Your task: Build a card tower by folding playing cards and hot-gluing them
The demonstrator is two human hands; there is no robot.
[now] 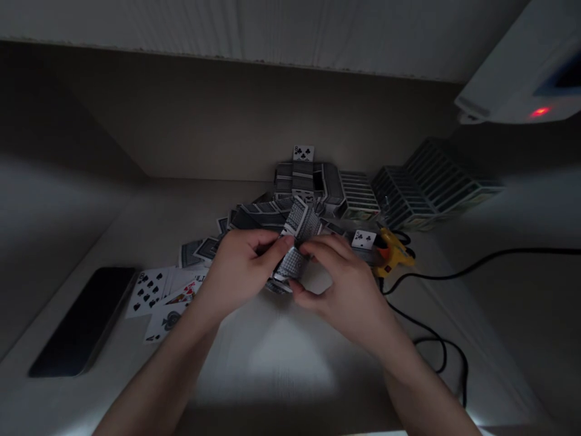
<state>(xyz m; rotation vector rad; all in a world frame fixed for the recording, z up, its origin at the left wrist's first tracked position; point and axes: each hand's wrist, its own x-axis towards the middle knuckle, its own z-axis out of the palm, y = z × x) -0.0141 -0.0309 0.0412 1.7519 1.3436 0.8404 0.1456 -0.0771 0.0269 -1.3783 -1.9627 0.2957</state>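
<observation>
My left hand [242,266] pinches a folded playing card [289,264] with a patterned grey back. From the other side, my right hand [340,275] grips the same card between thumb and fingers, so it bends between them. Another patterned card piece [296,218] sticks up just above my fingertips; whether it is joined to the held card I cannot tell. Behind my hands lies a spread pile of face-down cards [261,217]. Face-up cards, among them an eight of spades [144,295] and an ace of spades [163,322], lie beside my left forearm.
A black phone [84,321] lies at left. At right are a yellow glue gun [394,251], its black cable [467,266] and a five of clubs [364,239]. Slatted card structures [408,194] stand behind. A white device [512,72] with a red light hangs at upper right.
</observation>
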